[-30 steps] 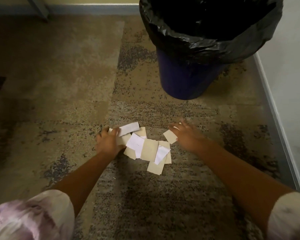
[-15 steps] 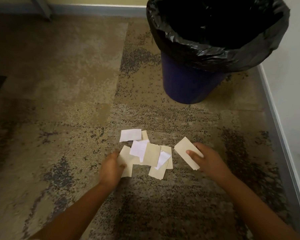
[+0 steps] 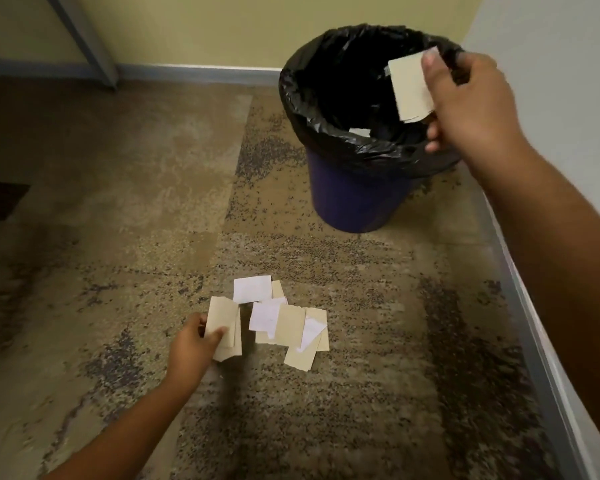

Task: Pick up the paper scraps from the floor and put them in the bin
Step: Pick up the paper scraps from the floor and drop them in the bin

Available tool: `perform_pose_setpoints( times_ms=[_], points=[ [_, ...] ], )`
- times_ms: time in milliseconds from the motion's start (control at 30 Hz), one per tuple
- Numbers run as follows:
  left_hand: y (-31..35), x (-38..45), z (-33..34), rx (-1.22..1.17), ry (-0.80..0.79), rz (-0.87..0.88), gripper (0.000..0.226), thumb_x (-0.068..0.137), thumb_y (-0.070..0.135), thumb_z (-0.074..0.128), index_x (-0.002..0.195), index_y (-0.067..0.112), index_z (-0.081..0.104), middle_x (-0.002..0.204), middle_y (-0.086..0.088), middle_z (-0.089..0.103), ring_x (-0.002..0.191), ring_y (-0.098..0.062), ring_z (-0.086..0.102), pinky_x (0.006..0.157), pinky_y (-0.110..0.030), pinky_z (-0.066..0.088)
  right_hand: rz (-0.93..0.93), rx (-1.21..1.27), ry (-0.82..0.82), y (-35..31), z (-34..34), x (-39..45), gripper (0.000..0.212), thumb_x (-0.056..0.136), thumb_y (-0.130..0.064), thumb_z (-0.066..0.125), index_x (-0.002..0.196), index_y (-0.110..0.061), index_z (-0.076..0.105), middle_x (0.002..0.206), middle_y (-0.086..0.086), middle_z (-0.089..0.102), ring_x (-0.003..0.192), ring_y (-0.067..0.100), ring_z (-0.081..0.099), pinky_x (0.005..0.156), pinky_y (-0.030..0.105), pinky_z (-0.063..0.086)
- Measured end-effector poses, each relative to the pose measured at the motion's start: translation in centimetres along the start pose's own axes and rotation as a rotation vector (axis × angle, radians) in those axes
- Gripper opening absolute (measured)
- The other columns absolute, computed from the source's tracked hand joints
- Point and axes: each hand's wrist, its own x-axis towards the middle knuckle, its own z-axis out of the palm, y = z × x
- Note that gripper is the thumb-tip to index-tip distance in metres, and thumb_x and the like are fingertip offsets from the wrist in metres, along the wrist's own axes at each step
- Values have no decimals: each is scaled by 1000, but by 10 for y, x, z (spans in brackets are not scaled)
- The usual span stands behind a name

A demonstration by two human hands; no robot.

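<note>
A blue bin [image 3: 354, 199] lined with a black bag stands at the far right by the wall. My right hand [image 3: 471, 109] is over its right rim, pinching a beige paper scrap [image 3: 409, 88] above the opening. A white scrap [image 3: 359, 132] lies inside the bin. On the carpet in front of me is a small pile of beige and white paper scraps [image 3: 284, 320]. My left hand [image 3: 191, 351] is at the pile's left edge, gripping a few beige scraps [image 3: 224, 323] lifted slightly off the floor.
A white wall with a grey baseboard [image 3: 520, 292] runs along the right. A yellow wall and a grey metal leg [image 3: 84, 39] are at the back left. A dark patch [image 3: 0, 199] sits on the carpet at the left edge.
My right hand has carried its beige scrap from the floor up to the bin's opening. My left hand has closed on scraps at the pile's left side. The view has tilted up.
</note>
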Motion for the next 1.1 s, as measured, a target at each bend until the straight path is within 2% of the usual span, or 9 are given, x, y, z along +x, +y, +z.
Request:
perform_pose_setpoints(
  times_ms=[100,200,300,433,600,667,767,967,1100],
  points=[
    [24,-4,-13,-94,66,47,27,87,16,63,109,4,53,97,-11,61,82,-30,61,65,-42,57,-23,-153,157,21,-1,-16,68,92,-51,44,145,-14,22,117,4,59,103,23,61,80,27,48],
    [64,-3,-30,-162,141,137,26,88,17,62,110,6,53,107,-16,65,89,-28,63,74,-45,56,-196,-230,223,62,13,-80,62,93,-36,49,145,-20,20,91,-2,55,85,18,57,71,27,47],
    [121,-2,-46,-283,152,213,30,89,15,58,116,5,50,119,-16,61,99,-32,63,78,-45,56,-49,-432,-130,126,44,-159,66,91,-32,53,146,-27,17,123,-1,52,110,14,51,86,32,52],
    [216,-10,-67,-706,16,173,34,90,15,57,122,6,47,116,-9,60,83,-17,64,59,-25,57,224,-657,-708,201,67,-247,72,92,-17,53,149,-28,11,158,3,10,143,23,16,113,31,30],
    [323,-23,-67,-916,-310,168,32,93,16,55,121,4,50,100,-7,63,76,-17,63,55,-25,57,321,-557,-692,212,69,-265,69,93,-11,51,149,-31,17,159,-5,-2,147,17,0,117,27,11],
    [345,-22,-62,-841,-391,198,45,97,33,46,131,4,43,112,-13,61,92,-25,63,71,-33,57,323,-545,-680,211,69,-264,69,91,-11,54,148,-31,20,159,-6,1,147,16,2,117,28,12],
    [348,-3,-53,-709,-399,175,68,96,53,28,147,9,20,141,-19,44,118,-33,55,97,-42,46,314,-554,-679,215,66,-265,70,91,-13,56,148,-31,20,159,-6,1,147,16,3,117,29,14],
    [269,52,-41,-558,118,208,50,95,42,42,133,11,33,106,-2,55,90,-19,61,71,-29,54,309,-598,-700,216,65,-265,69,92,-14,55,148,-31,18,159,-6,-3,147,19,4,113,31,27],
    [156,67,-16,-242,-43,201,56,88,37,58,131,9,36,133,-17,49,108,-28,56,92,-41,50,190,-803,-682,205,74,-267,68,90,0,47,148,-24,20,158,1,14,143,22,20,110,31,35]
  ],
)
